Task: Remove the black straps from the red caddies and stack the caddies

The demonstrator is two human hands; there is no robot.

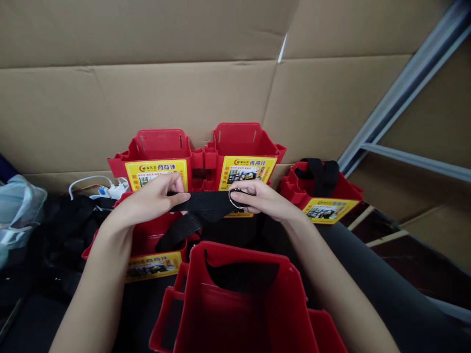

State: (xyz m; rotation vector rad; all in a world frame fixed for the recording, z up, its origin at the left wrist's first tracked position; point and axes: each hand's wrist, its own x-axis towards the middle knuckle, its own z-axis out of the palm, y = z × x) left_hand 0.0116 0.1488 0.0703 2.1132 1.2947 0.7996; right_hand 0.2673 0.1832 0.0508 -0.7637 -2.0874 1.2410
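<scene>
A black webbing strap is stretched level between my two hands, above a red plastic holder that stands closest to me. My left hand pinches the strap's left part, fingers closed over it. My right hand grips the right end, where a metal ring sits on the strap. A loose tail of the strap hangs down to the left, and more black strap runs through the near holder's back slot.
Two red holders with yellow labels stand side by side against a cardboard wall. Another with a black strap sits at right, one more at left. White cables and dark fabric lie left; a metal frame rises right.
</scene>
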